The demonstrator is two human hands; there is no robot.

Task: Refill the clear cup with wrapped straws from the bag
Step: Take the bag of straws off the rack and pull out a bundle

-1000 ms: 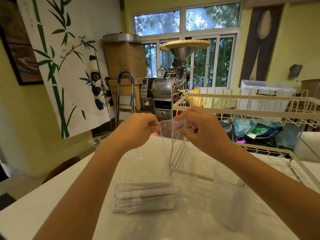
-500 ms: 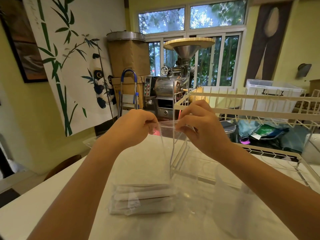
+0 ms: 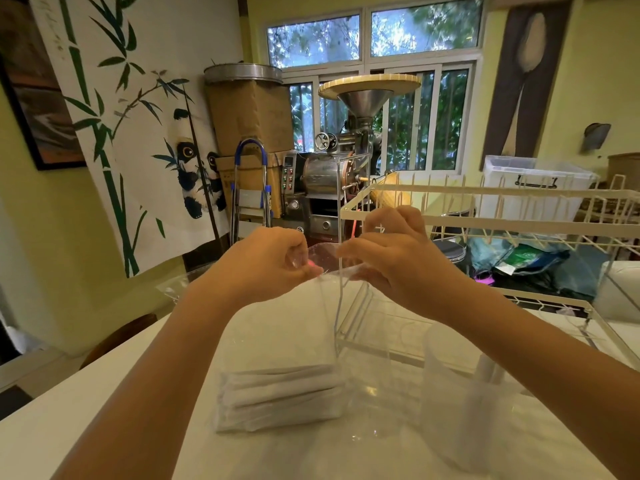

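The fingers [image 3: 298, 261] of the left hand [image 3: 263, 265] and of the right hand [image 3: 391, 261] pinch the top edge of the clear bag [image 3: 294, 341], held above the counter [image 3: 69, 427]. Wrapped straws [image 3: 280, 396] lie at its bottom. The clear cup [image 3: 460, 403] stands under the right forearm.

Probably café (coffee roaster [image 3: 329, 181])

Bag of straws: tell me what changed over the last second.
Little. Both hands, left and right, keep their pinch grip on the top of the bag and have drawn slightly closer together. The straws still lie in the bag's bottom on the table; the cup hasn't moved.
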